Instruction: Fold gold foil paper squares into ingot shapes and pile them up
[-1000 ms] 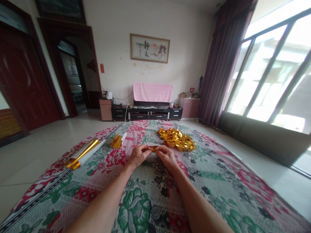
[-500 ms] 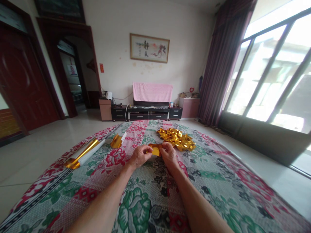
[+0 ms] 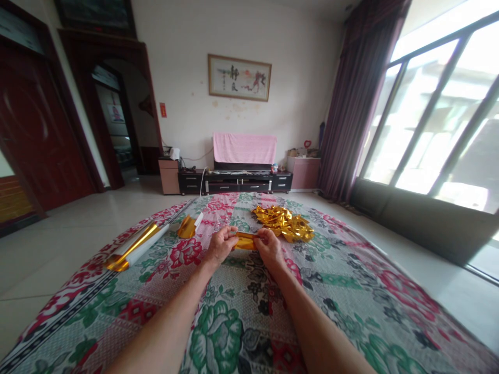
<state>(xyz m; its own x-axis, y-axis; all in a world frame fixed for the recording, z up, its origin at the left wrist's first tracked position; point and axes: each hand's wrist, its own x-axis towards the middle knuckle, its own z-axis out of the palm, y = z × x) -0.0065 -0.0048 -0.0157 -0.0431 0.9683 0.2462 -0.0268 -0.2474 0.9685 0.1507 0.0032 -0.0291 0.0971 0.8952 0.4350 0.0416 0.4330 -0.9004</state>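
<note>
A small piece of gold foil paper is stretched between my two hands, above the middle of the flowered cloth. My left hand pinches its left end between thumb and fingers. At the right end, my right hand grips it the same way. The fingertips partly cover both ends. Just beyond my right hand lies a heap of folded gold foil pieces. To the left of my left hand rests a small curled stack of gold foil sheets with a white edge.
A larger roll of gold and white foil paper lies near the left edge of the flowered tablecloth. Past the far edge stands a low black TV cabinet with a pink cloth over the screen. Windows are on the right.
My left hand has shifted slightly left and up, and the foil piece now spans a wider gap between my hands. My right hand stays in nearly the same place.
</note>
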